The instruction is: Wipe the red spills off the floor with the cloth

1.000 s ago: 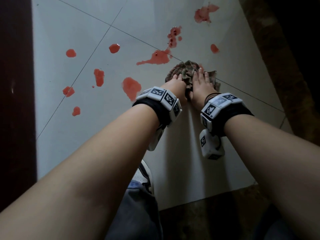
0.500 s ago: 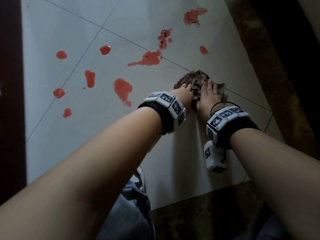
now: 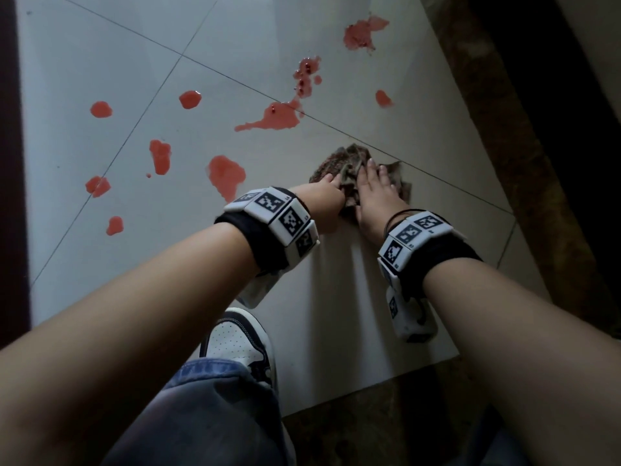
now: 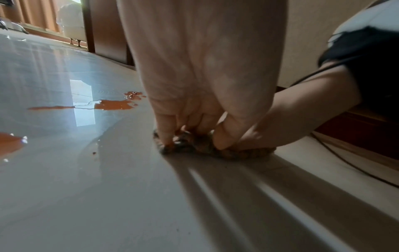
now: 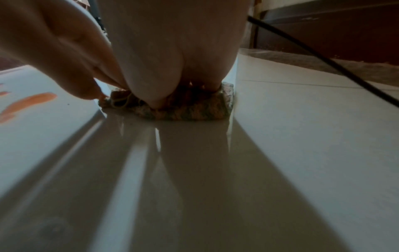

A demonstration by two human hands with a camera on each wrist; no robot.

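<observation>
A crumpled brown-green cloth [image 3: 349, 161] lies on the pale tiled floor [image 3: 336, 314], just this side of a tile joint. My left hand [image 3: 327, 196] bears down on its left part with bent fingers and thumb dug into the bunched fabric [image 4: 190, 145]. Flat on its right part lies my right hand [image 3: 374, 190], fingers straight. Red spills are spread to the left and beyond: a long one [image 3: 272, 119] [image 4: 112, 105], a blob [image 3: 225, 174] nearest the left hand, and several smaller drops [image 3: 159, 156]. The cloth [image 5: 190, 109] touches none of them.
A dark speckled border strip [image 3: 504, 129] runs along the right and near edges of the tiles. A dark door frame [image 3: 10, 196] bounds the left. My black-and-white shoe [image 3: 238, 344] and jeans knee stand below the left arm. A thin black cable [image 5: 323, 59] hangs from the right wrist.
Both hands have slid the cloth back towards me and a little right, away from the long spill at the tile joint. The spills look unchanged.
</observation>
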